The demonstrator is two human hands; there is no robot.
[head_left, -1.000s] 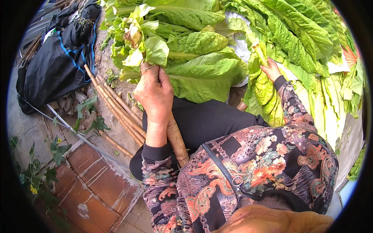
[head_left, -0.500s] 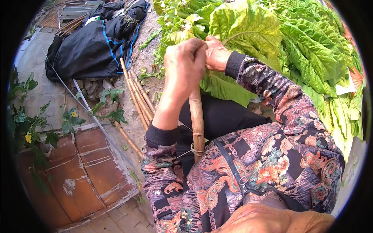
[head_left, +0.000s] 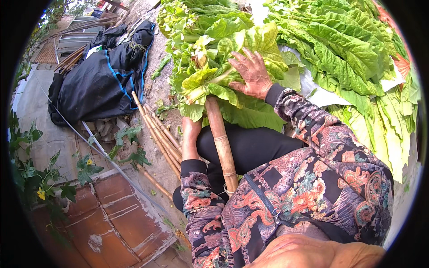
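Note:
A bamboo pole (head_left: 219, 143) leans up from my lap, string tied round its lower end and its far end under leaves. Over that end lies a bunch of large green leaves (head_left: 208, 87), which look like tobacco, some yellowed and browned at the stalks. My right hand (head_left: 252, 75) rests on a yellow-green leaf, fingers spread. My left hand (head_left: 191, 131) reaches beneath the bunch, just left of the pole; its fingers are hidden by the leaves.
A bigger leaf pile (head_left: 344, 49) lies on white sheeting at the far right. Several thin bamboo poles (head_left: 158, 131) lie on the ground to the left. Beyond them is a black cloth heap (head_left: 96, 80) with blue edging. A rusty brown metal panel (head_left: 105, 210) lies near left, beside a vine.
My hands, earlier together at the pole's top, have parted. The left has dropped below the leaves; the right has opened onto the leaf. Leaves now cover the pole's far end.

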